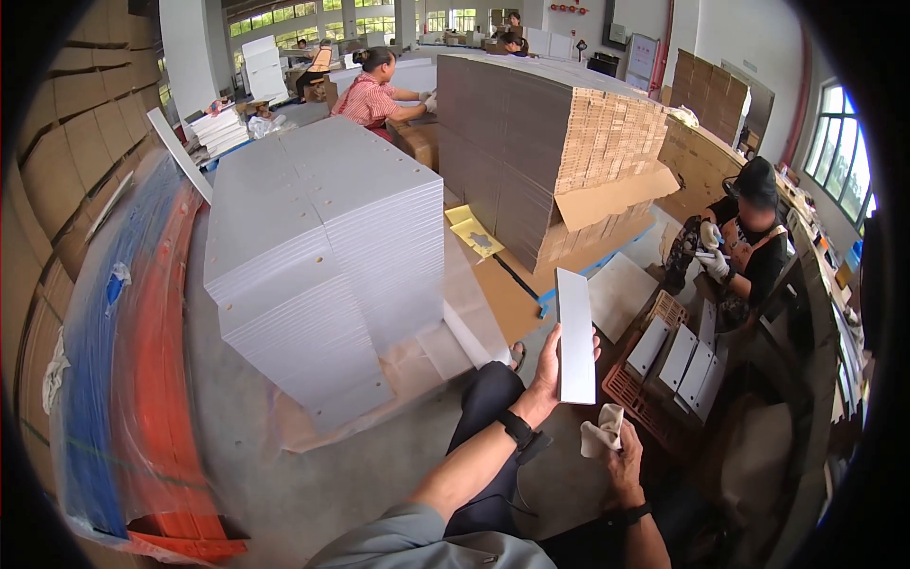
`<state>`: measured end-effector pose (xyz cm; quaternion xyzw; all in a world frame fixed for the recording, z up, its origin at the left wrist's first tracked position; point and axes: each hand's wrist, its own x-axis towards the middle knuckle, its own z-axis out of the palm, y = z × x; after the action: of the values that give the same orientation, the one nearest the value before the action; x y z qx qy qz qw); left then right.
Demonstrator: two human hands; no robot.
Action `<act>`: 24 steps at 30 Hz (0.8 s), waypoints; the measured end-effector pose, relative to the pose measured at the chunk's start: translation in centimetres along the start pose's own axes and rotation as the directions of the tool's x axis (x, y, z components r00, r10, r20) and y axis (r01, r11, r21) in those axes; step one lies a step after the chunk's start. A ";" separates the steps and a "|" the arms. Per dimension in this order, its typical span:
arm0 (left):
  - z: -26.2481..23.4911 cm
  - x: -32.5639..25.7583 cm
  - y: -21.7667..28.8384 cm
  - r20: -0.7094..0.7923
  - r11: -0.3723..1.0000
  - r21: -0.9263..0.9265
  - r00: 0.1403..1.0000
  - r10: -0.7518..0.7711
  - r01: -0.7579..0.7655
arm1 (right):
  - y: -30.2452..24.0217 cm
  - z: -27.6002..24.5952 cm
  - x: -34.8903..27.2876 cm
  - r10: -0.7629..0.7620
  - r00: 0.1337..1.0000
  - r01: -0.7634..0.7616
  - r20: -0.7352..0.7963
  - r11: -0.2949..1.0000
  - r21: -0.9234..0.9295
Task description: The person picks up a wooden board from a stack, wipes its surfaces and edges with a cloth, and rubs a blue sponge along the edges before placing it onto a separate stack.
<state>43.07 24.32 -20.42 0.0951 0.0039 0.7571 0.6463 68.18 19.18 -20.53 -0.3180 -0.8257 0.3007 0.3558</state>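
My left hand grips a long narrow white panel and holds it up in front of me. Its thumb is on the near side and fingertips show at the right edge. Close by on the right, my right hand is closed on a crumpled off-white cloth, just below the panel's lower end and apart from it. Beyond that hand, several similar white panels with small holes lie in a brown plastic crate.
A tall stack of white boards stands ahead left, a larger grey stack behind it. Blue and red wrapped strips lie far left. One co-worker in a black cap sits at right; another in red stripes stands between the stacks.
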 end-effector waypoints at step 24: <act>-0.6 -0.4 1.2 -0.113 0.996 0.093 0.994 0.013 -0.002 | -5.3 -1.0 9.0 0.247 0.945 -0.264 -0.216 0.963 -0.054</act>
<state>41.86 23.81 -20.89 0.0819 0.0755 0.7627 0.6370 62.41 22.85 -12.56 -0.4662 -0.7475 0.2753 0.3848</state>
